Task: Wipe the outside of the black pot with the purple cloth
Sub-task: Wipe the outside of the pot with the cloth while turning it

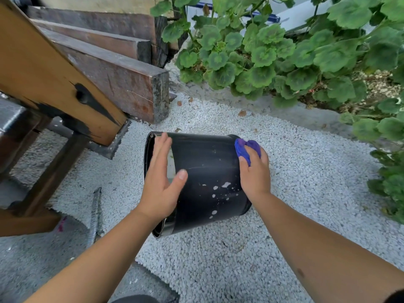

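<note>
Pot [207,171] lay sideways on loose gravel [284,193], left hand [160,182] flat, fingers released, right hand [254,171] clenching purple cloth [246,147]; likely to roll under wiping pressure.

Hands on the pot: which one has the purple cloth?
The right hand, at the pot's closed bottom end, has the purple cloth bunched in its fingers. The left hand holds nothing; it lies flat near the open rim.

White gravel [295,193] carries the tipped black pot [207,176]; perhaps dry leaves [242,113].
</note>
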A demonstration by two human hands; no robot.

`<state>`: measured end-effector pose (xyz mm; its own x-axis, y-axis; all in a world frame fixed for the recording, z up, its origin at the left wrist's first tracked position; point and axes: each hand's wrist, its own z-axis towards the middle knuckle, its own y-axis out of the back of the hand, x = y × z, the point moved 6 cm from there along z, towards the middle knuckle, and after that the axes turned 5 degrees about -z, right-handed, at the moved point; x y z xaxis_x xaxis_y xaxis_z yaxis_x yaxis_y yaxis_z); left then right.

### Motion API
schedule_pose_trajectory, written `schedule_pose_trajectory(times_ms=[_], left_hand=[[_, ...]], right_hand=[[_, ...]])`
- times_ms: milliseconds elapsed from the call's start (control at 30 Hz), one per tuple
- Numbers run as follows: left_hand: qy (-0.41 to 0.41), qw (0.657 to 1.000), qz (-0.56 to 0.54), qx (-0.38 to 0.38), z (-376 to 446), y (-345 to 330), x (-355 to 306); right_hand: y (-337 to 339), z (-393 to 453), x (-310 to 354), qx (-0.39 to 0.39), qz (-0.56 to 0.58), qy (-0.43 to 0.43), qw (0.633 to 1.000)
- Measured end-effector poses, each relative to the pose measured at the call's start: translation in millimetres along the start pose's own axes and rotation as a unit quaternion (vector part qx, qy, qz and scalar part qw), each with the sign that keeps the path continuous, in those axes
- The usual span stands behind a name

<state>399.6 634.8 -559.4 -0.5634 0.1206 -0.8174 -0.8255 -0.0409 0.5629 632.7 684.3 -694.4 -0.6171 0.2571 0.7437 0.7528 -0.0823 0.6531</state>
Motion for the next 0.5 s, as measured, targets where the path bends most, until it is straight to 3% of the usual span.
schedule_pose_trajectory(times_ms=[100,333,433,500], left_hand=[[-0.003,0.999,0.007,0.044,-12,-6,5],[0.002,0.996,0.083,0.032,3,-13,-5],[0.001,0.995,0.095,0.030,6,-14,-8],[-0.004,0.995,0.100,0.029,8,-16,-10]], right_hand=[[0,4,2,-0.003,0.011,-0.006,1.000],[18,27,24,-0.052,0.067,-0.040,0.996],[26,36,43,-0.059,0.202,-0.075,0.975],[23,38,59,-0.026,0.373,-0.114,0.921]])
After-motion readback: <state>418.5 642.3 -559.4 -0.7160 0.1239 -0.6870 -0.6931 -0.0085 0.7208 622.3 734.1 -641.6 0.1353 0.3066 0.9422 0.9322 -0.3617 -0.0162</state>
